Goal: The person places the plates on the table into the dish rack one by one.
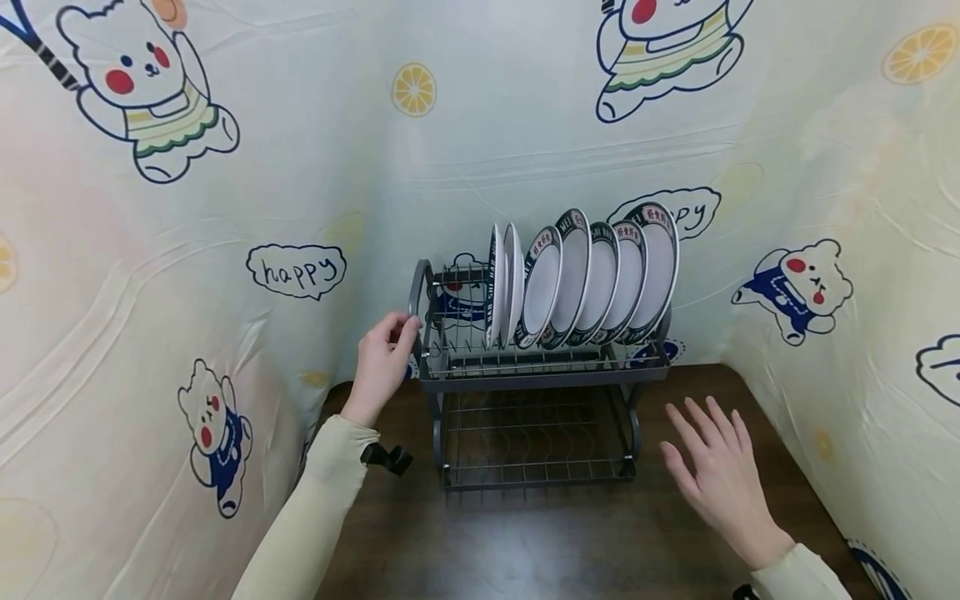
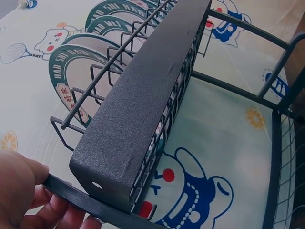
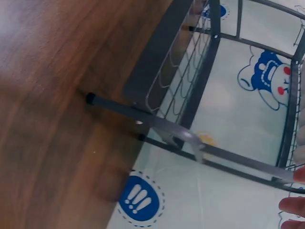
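Note:
A dark grey two-tier dish rack (image 1: 543, 382) stands against the patterned cloth. Several white plates (image 1: 600, 279) with dark green lettered rims stand on edge in its upper tier. My left hand (image 1: 384, 362) grips the rack's left side frame; in the left wrist view, thumb and curled fingers (image 2: 55, 208) wrap that bar (image 2: 86, 200). To the right of the rack, my right hand (image 1: 720, 475) hovers with fingers spread, holding nothing. The right wrist view catches its fingertips (image 3: 291, 205) close to the rack's side rail (image 3: 238, 160).
Under the rack lies a dark brown wooden tabletop (image 1: 517, 550). The lower tier (image 1: 536, 437) holds no plates. A pale cloth (image 1: 420, 167) printed with bears and oranges encloses the back and both sides. At the bottom right, a blue-and-white patterned edge (image 1: 879, 571) shows.

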Demonstrator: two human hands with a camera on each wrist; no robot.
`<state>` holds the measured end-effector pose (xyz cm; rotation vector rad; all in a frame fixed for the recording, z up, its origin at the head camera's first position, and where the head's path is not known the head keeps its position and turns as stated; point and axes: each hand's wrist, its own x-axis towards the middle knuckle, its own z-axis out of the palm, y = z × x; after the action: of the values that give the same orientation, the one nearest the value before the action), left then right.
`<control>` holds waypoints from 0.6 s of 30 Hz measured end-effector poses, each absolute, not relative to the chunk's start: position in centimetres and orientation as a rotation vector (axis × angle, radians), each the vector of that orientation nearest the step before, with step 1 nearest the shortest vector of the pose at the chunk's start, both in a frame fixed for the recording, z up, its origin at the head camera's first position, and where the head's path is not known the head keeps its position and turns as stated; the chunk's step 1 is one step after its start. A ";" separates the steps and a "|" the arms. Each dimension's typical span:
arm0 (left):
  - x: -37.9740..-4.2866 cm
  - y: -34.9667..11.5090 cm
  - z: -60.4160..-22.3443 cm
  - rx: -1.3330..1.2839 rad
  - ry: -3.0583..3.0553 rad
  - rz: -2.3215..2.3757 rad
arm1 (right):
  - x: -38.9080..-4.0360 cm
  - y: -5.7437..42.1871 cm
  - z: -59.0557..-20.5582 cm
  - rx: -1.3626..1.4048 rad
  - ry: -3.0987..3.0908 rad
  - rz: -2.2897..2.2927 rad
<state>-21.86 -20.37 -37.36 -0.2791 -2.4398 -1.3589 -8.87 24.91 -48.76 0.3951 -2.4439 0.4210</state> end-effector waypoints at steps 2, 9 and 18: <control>-21.9 -20.4 -37.4 -0.278 -2.434 -1.371 | -9.0 25.1 -49.1 0.377 -2.468 0.416; -22.0 -20.4 -37.5 -0.270 -2.438 -1.357 | -9.4 25.6 -50.3 0.307 -2.544 0.393; -21.9 -20.4 -37.4 -0.269 -2.444 -1.374 | -10.1 26.2 -51.6 0.224 -2.597 0.358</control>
<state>-21.93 -20.44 -37.39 -0.2694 -2.4438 -1.3742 -10.10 26.22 -51.59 0.2244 -2.5966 0.3577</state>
